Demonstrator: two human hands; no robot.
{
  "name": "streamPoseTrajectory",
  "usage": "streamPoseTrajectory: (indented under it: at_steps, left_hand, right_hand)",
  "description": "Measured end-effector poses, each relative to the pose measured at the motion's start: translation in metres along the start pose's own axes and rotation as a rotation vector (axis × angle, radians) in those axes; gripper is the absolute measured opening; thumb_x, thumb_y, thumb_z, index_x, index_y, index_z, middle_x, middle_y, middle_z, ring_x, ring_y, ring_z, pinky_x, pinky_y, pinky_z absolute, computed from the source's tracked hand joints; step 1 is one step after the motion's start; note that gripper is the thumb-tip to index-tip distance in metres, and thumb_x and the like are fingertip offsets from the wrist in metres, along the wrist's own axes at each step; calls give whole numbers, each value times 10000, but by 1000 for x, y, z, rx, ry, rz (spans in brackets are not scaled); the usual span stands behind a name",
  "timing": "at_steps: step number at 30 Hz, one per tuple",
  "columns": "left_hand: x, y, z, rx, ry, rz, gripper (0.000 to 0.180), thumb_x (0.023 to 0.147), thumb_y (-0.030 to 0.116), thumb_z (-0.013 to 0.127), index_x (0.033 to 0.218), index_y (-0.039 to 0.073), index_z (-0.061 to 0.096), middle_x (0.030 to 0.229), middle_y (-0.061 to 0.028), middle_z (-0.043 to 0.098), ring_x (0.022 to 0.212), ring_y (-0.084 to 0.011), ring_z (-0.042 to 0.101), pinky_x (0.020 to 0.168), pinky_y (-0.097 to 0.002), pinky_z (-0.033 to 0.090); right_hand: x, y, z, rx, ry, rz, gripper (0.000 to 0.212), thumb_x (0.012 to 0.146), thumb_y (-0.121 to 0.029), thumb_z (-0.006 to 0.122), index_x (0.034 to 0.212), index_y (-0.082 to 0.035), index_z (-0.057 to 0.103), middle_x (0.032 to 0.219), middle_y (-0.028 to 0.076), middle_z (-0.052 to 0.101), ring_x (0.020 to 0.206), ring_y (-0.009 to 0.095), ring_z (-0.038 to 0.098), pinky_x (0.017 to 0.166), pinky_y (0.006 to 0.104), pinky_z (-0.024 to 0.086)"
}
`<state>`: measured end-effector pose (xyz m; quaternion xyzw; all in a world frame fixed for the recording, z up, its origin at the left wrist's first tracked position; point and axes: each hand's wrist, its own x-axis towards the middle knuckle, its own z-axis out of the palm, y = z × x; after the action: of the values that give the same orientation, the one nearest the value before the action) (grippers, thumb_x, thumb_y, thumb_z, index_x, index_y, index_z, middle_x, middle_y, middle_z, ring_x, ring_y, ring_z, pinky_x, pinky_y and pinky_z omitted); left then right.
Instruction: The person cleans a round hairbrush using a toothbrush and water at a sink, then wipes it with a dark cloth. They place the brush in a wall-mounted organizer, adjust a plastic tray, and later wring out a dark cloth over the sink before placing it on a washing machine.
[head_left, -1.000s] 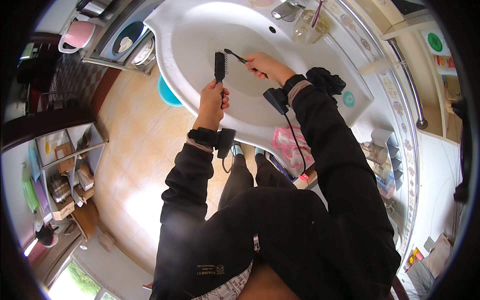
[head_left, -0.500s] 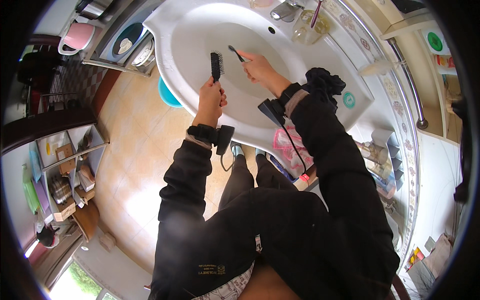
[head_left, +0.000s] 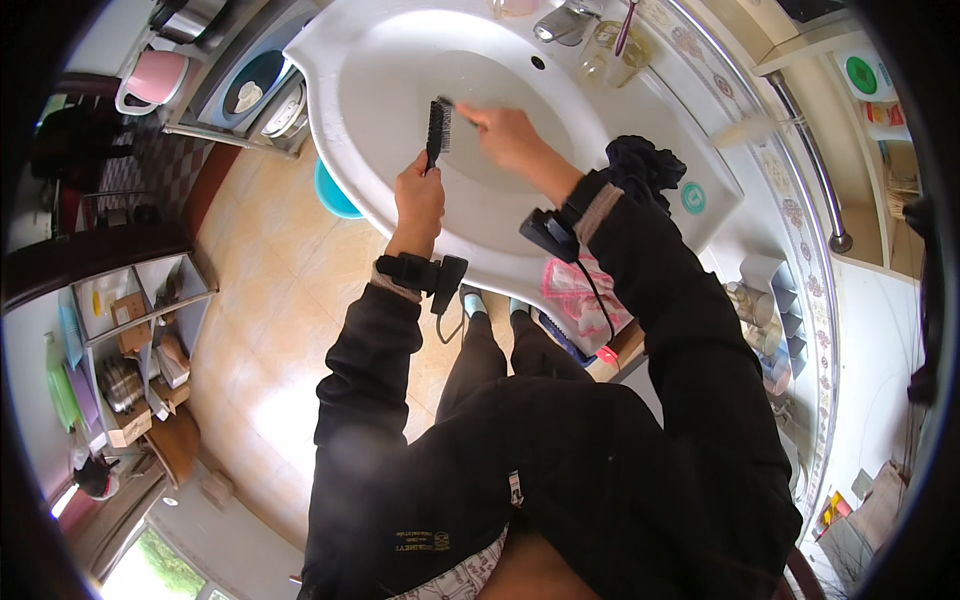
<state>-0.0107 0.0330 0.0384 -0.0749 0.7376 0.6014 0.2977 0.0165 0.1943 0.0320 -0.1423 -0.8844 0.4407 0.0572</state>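
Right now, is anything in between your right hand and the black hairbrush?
Only the thin dark tool in the right hand: it's blurred, pointing toward the top of the hairbrush in the left hand. I can't tell if it touches the bristles. Nothing else visible is in the way.

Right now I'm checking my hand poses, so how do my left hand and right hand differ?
The left hand is closed around the black hairbrush; the right hand reaches toward its far end. The left hand looks fairly sharp; the right hand's fingertips are blurred, leaving its grip unclear. Both wear black wrist straps.
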Motion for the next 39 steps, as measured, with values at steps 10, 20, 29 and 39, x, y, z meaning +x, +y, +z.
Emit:
streamPoseTrajectory:
  at_steps: [10, 20, 29, 39]
  left_hand:
    - [4, -10, -7, 515, 97, 186, 436, 852, 94, 512, 1282, 157, 558, 757, -97, 616, 772, -225, 614, 698, -361, 472]
    - [14, -10, -11, 879, 211, 372, 405, 744, 127, 646, 1136, 27, 625, 956, -184, 663, 924, -343, 626, 823, -418, 481]
    - [8, 11, -2, 949, 197, 380, 244, 743, 55, 574, 964, 42, 676, 975, -177, 637, 940, -365, 606, 797, -437, 493]
    - [7, 7, -2, 1004, 224, 470, 216, 767, 58, 581, 960, 96, 668, 933, -141, 596, 892, -357, 611, 744, -450, 504]
  right_hand:
    - [20, 24, -14, 28, -65, 162, 448, 836, -93, 505, 1243, -258, 597, 678, 194, 623, 513, 284, 583, 515, 372, 481]
    - [22, 87, 3, 304, -345, 538, 291, 821, -117, 500, 1087, -105, 617, 739, 166, 621, 583, 239, 614, 496, 341, 461]
    - [-12, 27, 9, -45, -204, -198, 464, 838, -89, 481, 1249, -280, 584, 683, 145, 600, 541, 310, 569, 572, 380, 482]
    - [-7, 27, 5, -130, -179, -89, 427, 822, -89, 493, 1196, -251, 617, 823, 214, 628, 709, 342, 620, 690, 380, 501]
